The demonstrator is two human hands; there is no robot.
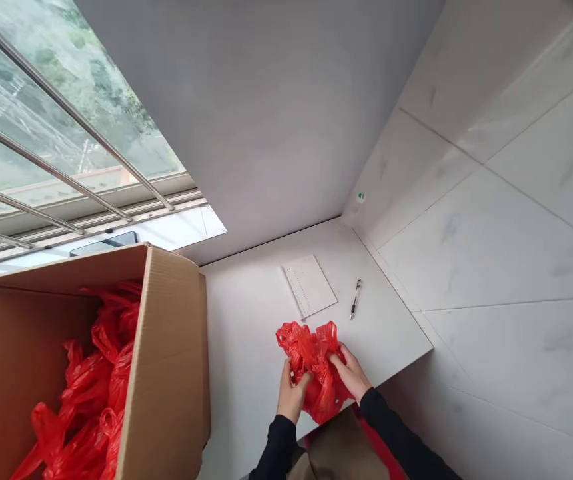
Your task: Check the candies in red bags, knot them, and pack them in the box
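Note:
Between my two hands is a crumpled red plastic bag (319, 367), its loops sticking up at the top, over the near edge of the white table (246, 320). My left hand (292, 392) grips the bag's left side, with thumb and fingers closed on the thin plastic. On the opposite side, my right hand (350, 373) is closed on the bag, with its fingertips partly hidden by the folds. Whether anything is inside the bag I cannot tell.
A cardboard box (166, 360) at the left holds several red plastic bags (91, 380). Beyond my hands lie a notepad (311, 285) and a pen (356, 299). A tiled wall (491, 253) bounds the right; a barred window (56, 127) is at the upper left.

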